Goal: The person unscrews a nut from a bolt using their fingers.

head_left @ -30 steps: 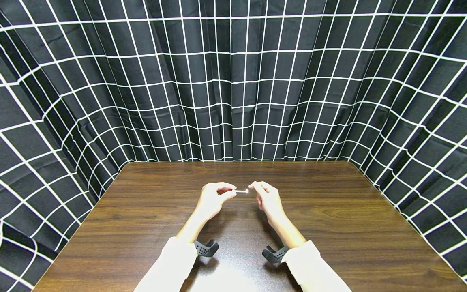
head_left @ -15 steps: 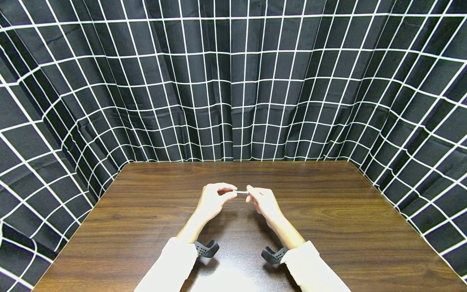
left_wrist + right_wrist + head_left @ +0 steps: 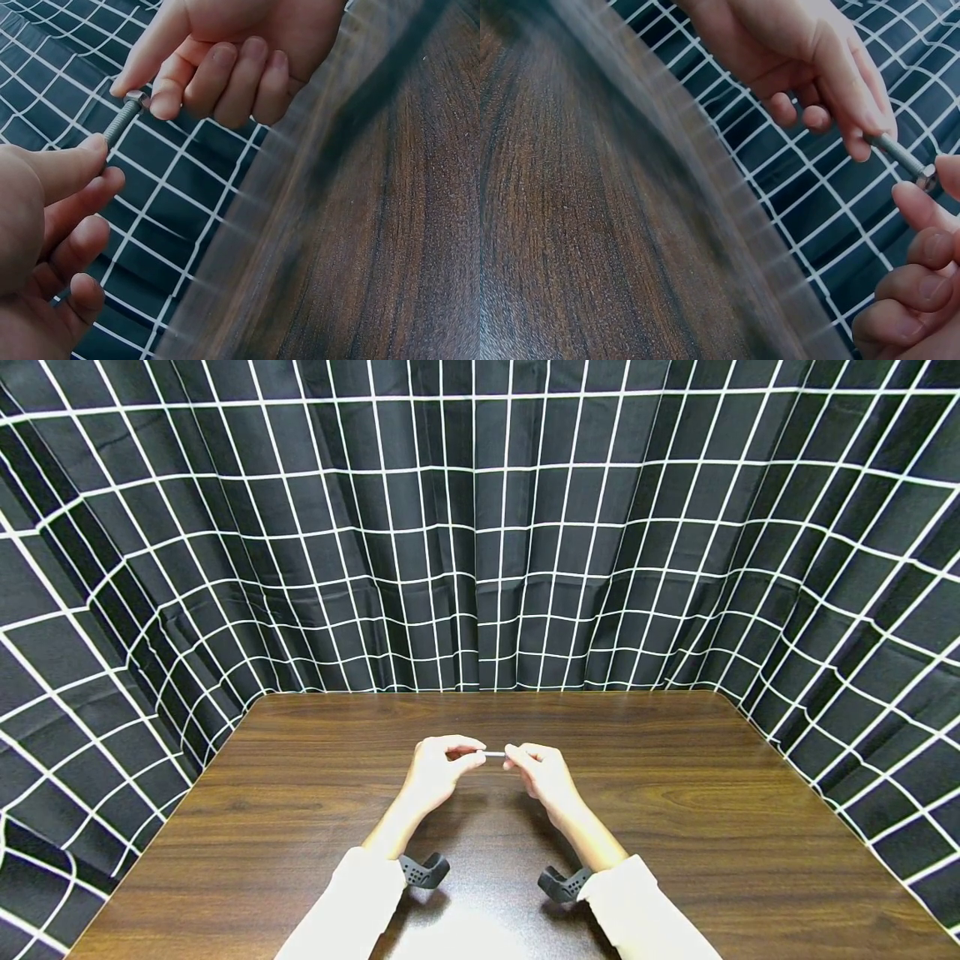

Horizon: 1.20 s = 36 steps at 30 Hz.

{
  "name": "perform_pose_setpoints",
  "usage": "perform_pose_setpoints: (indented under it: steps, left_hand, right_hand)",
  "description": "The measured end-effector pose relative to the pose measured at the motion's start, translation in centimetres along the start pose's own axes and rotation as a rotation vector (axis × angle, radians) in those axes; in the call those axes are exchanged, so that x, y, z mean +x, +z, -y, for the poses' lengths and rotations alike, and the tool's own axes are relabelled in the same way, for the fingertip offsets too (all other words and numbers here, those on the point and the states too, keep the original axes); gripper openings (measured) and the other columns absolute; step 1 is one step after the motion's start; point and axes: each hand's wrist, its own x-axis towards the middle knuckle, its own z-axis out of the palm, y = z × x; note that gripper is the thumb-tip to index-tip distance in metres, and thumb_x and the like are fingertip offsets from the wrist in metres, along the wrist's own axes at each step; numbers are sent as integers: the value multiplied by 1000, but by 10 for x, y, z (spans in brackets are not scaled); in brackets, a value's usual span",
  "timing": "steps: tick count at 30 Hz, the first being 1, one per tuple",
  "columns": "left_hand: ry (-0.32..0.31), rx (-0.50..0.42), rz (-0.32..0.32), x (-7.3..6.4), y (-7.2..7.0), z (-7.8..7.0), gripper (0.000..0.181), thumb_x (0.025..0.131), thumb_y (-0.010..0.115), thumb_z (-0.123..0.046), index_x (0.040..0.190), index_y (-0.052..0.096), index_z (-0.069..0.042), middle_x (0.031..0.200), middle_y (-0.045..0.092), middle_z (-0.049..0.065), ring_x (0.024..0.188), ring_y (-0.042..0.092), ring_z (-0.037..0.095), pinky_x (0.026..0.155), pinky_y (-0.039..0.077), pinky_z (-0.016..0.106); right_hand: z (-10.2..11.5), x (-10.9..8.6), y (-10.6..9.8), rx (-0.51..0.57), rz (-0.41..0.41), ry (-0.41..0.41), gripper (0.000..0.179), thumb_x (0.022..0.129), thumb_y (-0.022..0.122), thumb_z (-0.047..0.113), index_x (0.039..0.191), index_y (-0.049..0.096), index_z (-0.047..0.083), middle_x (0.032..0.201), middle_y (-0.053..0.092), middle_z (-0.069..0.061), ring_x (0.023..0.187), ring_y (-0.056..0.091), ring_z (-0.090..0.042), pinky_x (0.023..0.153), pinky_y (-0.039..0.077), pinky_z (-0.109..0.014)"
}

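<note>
A metal threaded bolt (image 3: 122, 123) spans the gap between both hands, held in the air over the table. My left hand (image 3: 438, 768) pinches one end between thumb and forefinger, hiding that end; its other fingers curl loosely below. At the opposite end sits a hex-shaped piece (image 3: 926, 178), and I cannot tell whether it is a nut or the bolt's head. The fingertips of my right hand (image 3: 546, 774) close on either side of this hex end, thumb and forefinger facing each other. The remaining right fingers are folded in toward the palm.
A brown wood-grain table (image 3: 300, 793) lies beneath both hands. Black curtain (image 3: 480, 543) with a white grid surrounds its back and sides. Dark wrist mounts (image 3: 425, 871) sit by the white sleeves (image 3: 352, 897).
A second ago the right fingertips were apart around the bolt's hex end. They came down onto it and have since shifted slightly left. The left hand stays nearly still.
</note>
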Motion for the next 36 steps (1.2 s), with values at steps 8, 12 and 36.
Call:
perform_pose_setpoints:
  steps: [8,12,36]
  left_hand:
    - [-16,-3,-10,0,0,0,12,81,77,-9,93,76,-8,83,73,0,74,67,24,65,51,29]
    - [-26,-3,-17,-1,0,0,12,81,77,-9,93,76,-8,82,73,-2,72,66,17,65,50,25]
    - [-21,43,-15,0,-3,0,13,82,77,-13,94,76,-10,82,73,-4,69,63,9,63,47,25]
  right_hand:
    - [14,-5,-1,24,25,37,17,94,62,10,82,65,0,49,32,6,40,25,-4,41,20,-21]
    - [13,-5,0,39,16,21,8,92,64,7,86,66,2,49,33,6,41,26,-4,41,20,-21]
    - [0,0,-2,149,69,-81,27,87,62,-6,112,58,-12,54,34,7,42,26,-5,41,20,-20]
